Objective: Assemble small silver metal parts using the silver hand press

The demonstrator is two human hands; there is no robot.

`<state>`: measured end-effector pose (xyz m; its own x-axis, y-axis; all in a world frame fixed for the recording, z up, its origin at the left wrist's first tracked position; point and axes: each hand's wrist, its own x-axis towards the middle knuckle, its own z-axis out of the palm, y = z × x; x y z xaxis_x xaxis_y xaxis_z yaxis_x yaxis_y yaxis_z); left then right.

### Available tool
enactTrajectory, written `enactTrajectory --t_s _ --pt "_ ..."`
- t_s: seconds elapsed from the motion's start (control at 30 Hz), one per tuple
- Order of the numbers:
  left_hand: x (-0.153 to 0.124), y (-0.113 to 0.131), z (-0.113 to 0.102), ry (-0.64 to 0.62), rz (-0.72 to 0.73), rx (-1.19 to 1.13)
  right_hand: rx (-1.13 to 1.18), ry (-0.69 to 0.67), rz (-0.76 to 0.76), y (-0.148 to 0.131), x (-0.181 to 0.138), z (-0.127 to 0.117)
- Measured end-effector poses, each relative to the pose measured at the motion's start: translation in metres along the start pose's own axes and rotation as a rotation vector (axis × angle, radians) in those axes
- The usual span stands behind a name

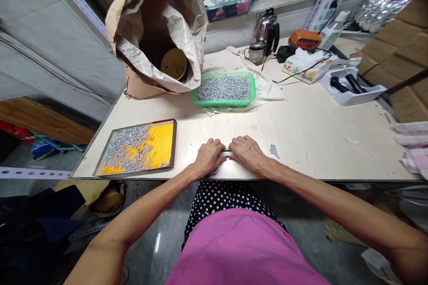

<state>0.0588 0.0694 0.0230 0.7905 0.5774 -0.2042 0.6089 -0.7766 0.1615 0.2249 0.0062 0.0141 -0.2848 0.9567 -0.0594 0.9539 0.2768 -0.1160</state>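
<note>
My left hand (210, 156) and my right hand (246, 152) meet near the table's front edge, fingers curled down. Both close on the ends of a narrow silvery metal piece (227, 153), of which only a short stretch shows between them; its exact kind is hidden. A small dark edge of something peeks out under my left hand. To the left lies a shallow tray (174, 142) with a yellow bottom and many small metal pins (129, 147) spread over it. Beyond my hands stands a green plastic basket (252, 91) filled with similar pins (224, 87).
A large open woven sack (197, 44) stands at the back left. Toward the back right are a metal kettle (264, 26), a metal cup (257, 53), an orange battery (305, 40) and a white tray (354, 93). A grey scrap (274, 150) lies right of my hands. Cardboard boxes (397, 49) are stacked far right.
</note>
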Motion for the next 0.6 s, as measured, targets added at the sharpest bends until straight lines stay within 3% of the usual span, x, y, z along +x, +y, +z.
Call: enactTrajectory --t_s 0.17,0.3,0.47,0.6 --pt "0.002 0.0 -0.002 -0.016 -0.008 0.011 -0.004 0.011 -0.014 -0.005 0.0 0.007" --pt "-0.002 0.001 0.0 0.037 -0.028 0.017 0.054 0.047 -0.01 0.011 0.001 0.005" --pt "-0.028 0.021 0.022 0.212 -0.01 -0.037 0.253 0.022 -0.08 0.045 0.009 0.003" --pt "-0.044 0.044 0.044 0.275 0.065 -0.134 0.166 0.05 -0.006 0.053 0.021 0.008"
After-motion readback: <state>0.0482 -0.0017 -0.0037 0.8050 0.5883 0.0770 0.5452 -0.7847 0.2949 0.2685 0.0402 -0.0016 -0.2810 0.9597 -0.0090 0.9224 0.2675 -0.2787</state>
